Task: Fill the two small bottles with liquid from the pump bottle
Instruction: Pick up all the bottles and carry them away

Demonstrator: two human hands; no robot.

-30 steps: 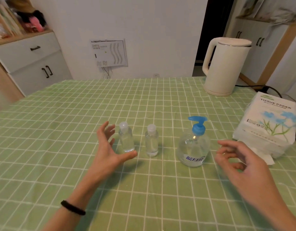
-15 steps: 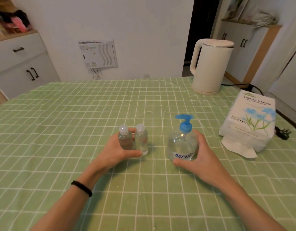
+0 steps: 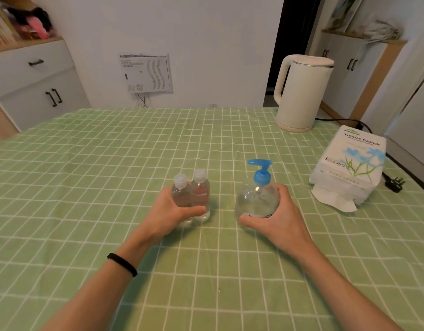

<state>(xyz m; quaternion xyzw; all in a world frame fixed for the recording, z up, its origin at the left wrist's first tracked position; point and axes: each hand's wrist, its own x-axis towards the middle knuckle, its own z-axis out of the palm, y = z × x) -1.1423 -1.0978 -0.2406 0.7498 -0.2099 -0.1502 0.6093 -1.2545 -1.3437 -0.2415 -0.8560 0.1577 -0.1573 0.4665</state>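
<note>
Your left hand (image 3: 169, 211) is wrapped round both small bottles (image 3: 200, 189) at once, thumb across their fronts, pressing them together just left of the pump bottle (image 3: 255, 199). Your right hand (image 3: 275, 218) is clamped on that pump bottle's round belly, below its blue pump head (image 3: 261, 170). All three stand upright on the table (image 3: 110, 163). The small bottles are likely light, thin plastic that tips easily, so hold each low on its body. Their caps look closed, though the view is too soft to be sure. The pump bottle seems heavier and smooth, so steady it at the belly. A kettle (image 3: 301, 91) and a tissue pack (image 3: 347, 163) sit beyond it to the right.
</note>
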